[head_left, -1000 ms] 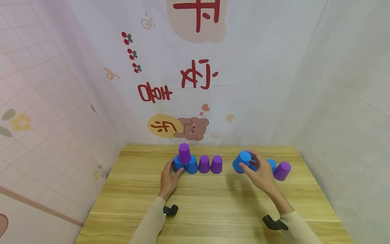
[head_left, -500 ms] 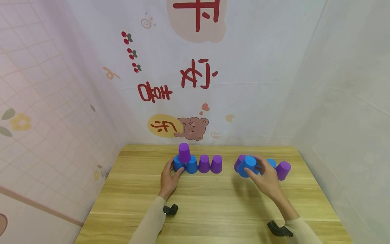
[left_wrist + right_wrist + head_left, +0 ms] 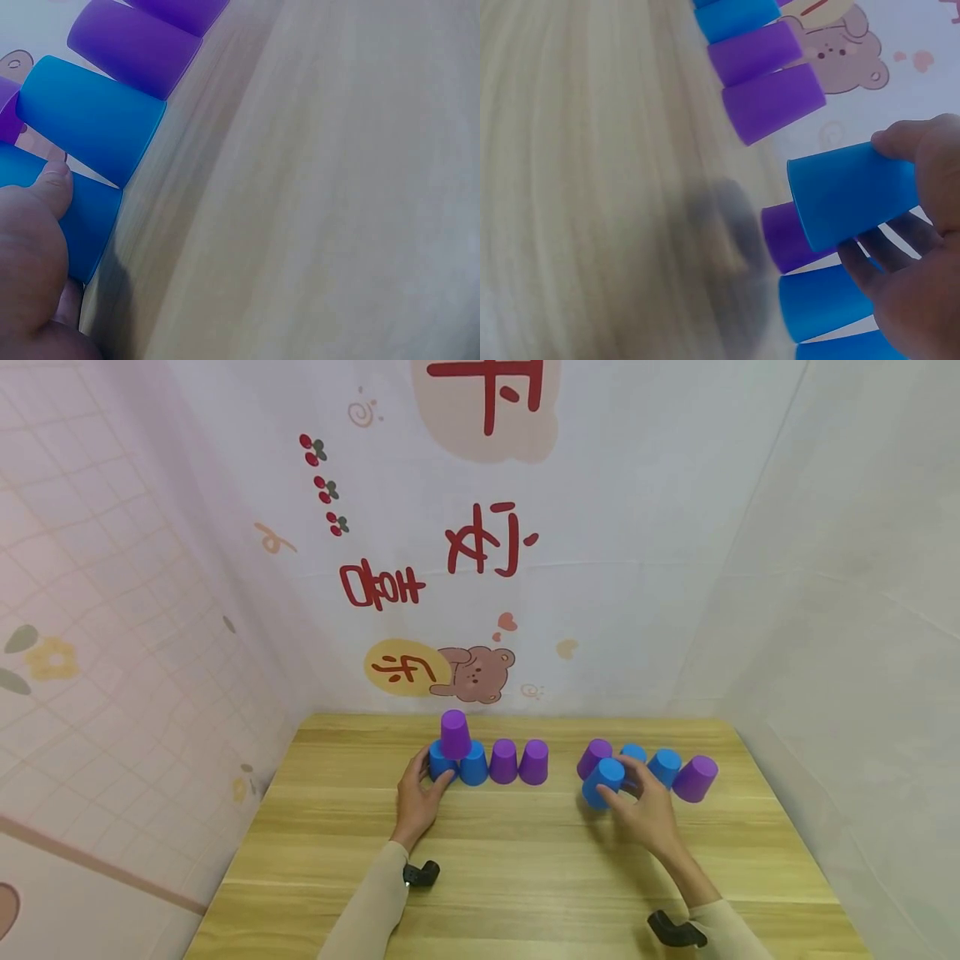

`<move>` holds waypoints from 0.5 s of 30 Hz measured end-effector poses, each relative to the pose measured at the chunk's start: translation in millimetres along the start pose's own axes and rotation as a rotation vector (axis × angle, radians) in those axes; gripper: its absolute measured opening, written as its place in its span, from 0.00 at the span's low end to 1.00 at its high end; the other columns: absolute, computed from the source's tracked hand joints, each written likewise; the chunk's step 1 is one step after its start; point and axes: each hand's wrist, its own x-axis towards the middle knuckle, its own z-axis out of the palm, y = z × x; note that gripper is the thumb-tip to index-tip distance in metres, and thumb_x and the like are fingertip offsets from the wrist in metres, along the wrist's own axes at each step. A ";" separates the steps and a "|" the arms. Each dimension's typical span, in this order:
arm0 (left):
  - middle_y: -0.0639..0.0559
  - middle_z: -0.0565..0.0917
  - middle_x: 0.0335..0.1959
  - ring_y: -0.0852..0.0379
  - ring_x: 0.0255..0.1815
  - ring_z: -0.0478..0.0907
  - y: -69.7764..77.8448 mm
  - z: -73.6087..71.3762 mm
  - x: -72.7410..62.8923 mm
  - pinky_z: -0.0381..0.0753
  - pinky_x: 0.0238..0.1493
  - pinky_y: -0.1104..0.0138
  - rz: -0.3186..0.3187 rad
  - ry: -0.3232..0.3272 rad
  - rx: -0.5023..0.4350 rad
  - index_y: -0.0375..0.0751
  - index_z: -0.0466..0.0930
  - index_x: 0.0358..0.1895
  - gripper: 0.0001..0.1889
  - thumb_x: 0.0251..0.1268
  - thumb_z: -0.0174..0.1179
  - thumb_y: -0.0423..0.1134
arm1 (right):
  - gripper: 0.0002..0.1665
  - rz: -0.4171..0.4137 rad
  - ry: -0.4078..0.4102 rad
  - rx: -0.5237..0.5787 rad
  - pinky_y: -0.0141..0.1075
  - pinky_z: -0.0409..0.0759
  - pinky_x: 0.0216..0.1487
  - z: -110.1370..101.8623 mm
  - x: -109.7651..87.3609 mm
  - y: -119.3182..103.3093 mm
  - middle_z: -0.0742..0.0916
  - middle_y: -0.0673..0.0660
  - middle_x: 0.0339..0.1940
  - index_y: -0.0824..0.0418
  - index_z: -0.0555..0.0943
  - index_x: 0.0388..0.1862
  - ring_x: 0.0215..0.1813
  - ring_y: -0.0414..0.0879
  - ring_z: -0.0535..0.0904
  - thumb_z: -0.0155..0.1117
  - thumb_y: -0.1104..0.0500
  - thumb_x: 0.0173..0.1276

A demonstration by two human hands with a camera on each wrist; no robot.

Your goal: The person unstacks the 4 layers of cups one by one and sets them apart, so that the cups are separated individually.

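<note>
All the cups stand mouth down. My left hand [image 3: 417, 799] grips the leftmost blue cup [image 3: 94, 225], thumb on its near side. Beside it is a second blue cup [image 3: 474, 764], and a purple cup [image 3: 454, 735] sits on top across the two. Two purple cups [image 3: 503, 762] continue the row to the right. My right hand [image 3: 648, 814] holds another blue cup [image 3: 847, 195] between thumb and fingers, lifted off the table. Behind this held cup stands a purple cup [image 3: 596, 758], partly covered by it.
Two more blue cups [image 3: 665, 767] and a purple cup [image 3: 696, 779] stand behind and right of my right hand. The wooden tabletop [image 3: 517, 877] meets a printed cloth backdrop [image 3: 622, 635] at the back, with cloth walls on both sides.
My right hand has brought its blue cup down and nearer to me, uncovering the purple cup behind. The left hand and the stacked cups have stayed put.
</note>
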 end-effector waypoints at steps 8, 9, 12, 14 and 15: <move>0.35 0.78 0.82 0.35 0.82 0.79 1.8 -0.6 0.0 0.79 0.86 0.43 0.002 -0.004 -0.011 0.40 0.69 0.86 0.37 0.79 0.73 0.37 | 0.37 0.080 -0.015 -0.039 0.42 0.94 0.68 7.2 -0.2 13.0 0.89 0.73 0.68 0.69 0.79 0.75 0.65 0.54 0.90 0.83 0.65 0.72; 0.35 0.78 0.82 0.35 0.82 0.79 2.0 -0.6 -0.1 0.79 0.86 0.43 0.002 -0.004 -0.010 0.40 0.69 0.86 0.37 0.79 0.73 0.37 | 0.36 0.083 -0.014 -0.043 0.48 0.94 0.69 8.0 -0.5 14.0 0.89 0.73 0.68 0.69 0.79 0.75 0.66 0.61 0.90 0.83 0.65 0.72; 0.35 0.78 0.82 0.35 0.83 0.78 1.7 -0.2 -0.2 0.79 0.86 0.43 -0.003 -0.003 -0.006 0.40 0.69 0.86 0.37 0.80 0.73 0.37 | 0.35 0.087 -0.015 -0.039 0.59 0.91 0.70 10.2 -1.2 15.7 0.89 0.74 0.68 0.70 0.78 0.75 0.68 0.72 0.88 0.82 0.65 0.73; 0.35 0.78 0.82 0.35 0.83 0.78 1.5 0.0 -0.2 0.79 0.86 0.43 -0.005 -0.004 -0.005 0.40 0.68 0.86 0.38 0.80 0.73 0.37 | 0.35 0.094 -0.017 -0.038 0.61 0.90 0.70 11.5 -1.6 16.8 0.88 0.75 0.68 0.70 0.78 0.75 0.68 0.73 0.88 0.82 0.64 0.74; 0.35 0.78 0.82 0.35 0.83 0.78 1.5 0.1 -0.3 0.79 0.86 0.43 -0.005 -0.004 -0.005 0.40 0.68 0.86 0.38 0.80 0.73 0.37 | 0.35 0.099 -0.018 -0.035 0.61 0.90 0.70 12.3 -1.7 17.4 0.88 0.76 0.68 0.70 0.78 0.75 0.68 0.74 0.88 0.82 0.64 0.74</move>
